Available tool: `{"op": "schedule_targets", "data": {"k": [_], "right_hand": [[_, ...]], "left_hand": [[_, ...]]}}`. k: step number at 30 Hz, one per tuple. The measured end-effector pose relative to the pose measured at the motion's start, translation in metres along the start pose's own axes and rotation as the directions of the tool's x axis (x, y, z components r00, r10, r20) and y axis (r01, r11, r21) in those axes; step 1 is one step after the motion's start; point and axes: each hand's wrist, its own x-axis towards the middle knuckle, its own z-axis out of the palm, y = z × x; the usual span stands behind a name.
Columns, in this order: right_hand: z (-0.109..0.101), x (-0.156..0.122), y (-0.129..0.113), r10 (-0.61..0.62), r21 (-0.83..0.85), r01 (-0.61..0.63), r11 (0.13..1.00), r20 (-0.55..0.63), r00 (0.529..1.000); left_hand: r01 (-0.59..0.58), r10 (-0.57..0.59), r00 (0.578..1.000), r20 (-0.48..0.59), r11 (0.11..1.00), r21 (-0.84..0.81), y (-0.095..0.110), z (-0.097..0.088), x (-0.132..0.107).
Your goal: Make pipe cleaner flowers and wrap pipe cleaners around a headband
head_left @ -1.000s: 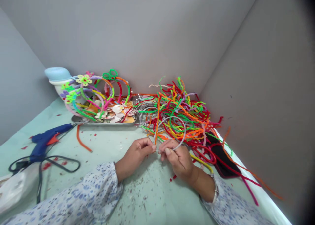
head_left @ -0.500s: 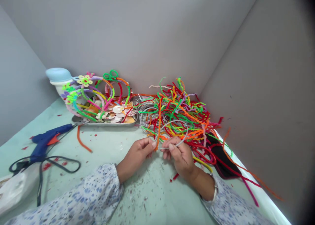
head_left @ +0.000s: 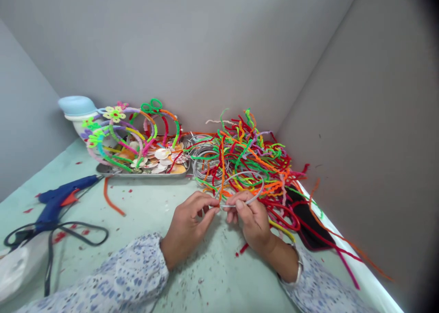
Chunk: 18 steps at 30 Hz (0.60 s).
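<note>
"Head view: how far along does the work look?"

"Early, I'd judge. The wire loop [head_left: 262, 185] between the hands is bare grey along nearly all its visible length; only by the left fingertips does an orange pipe cleaner [head_left: 222, 162] meet it."

"And the grip on each side?"

"The left hand [head_left: 188, 224] pinches that orange strand at the wire, its long free part running up behind. The right hand [head_left: 254, 224] pinches the loop's near stretch, just beside the left."

"Anything finished?"

"Several decorated hoops [head_left: 155, 128], covered in bright colours and some bearing flowers, stand over the shells [head_left: 162, 153] in the metal tray [head_left: 147, 175]."

"So what's left?"

"Most of this loop is uncovered. Material looks plentiful: a tangled pile of pipe cleaners [head_left: 254, 153] lies beyond the right hand, coiled wire [head_left: 197, 168] beside it. Whether the orange is wound on yet, the fingers hide."
</note>
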Motion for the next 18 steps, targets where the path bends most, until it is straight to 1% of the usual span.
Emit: {"op": "schedule_targets", "data": {"k": [5, 8, 10, 18], "right_hand": [[-0.0011, -0.0005, -0.0018, -0.028, 0.035, 0.027, 0.999, 0.033, 0.999], [-0.002, -0.0013, -0.0029, -0.043, 0.039, 0.042, 0.998, 0.04, 0.998], [-0.0023, -0.0018, -0.0037, -0.06, 0.036, 0.059, 0.998, 0.044, 0.997], [-0.0007, -0.0037, -0.0042, -0.126, 0.046, 0.124, 0.991, 0.048, 0.991]], "left_hand": [[-0.053, 0.054, 0.998, -0.033, 0.997, 0.053, -0.0013, 0.0001, 0.0008], [-0.111, 0.113, 0.992, -0.057, 0.993, 0.05, -0.0016, -0.0003, 0.0013], [-0.131, 0.133, 0.989, -0.06, 0.991, 0.039, -0.002, -0.0001, 0.0016], [-0.096, 0.096, 0.995, -0.004, 0.995, 0.009, -0.0034, 0.0012, 0.0013]]}}
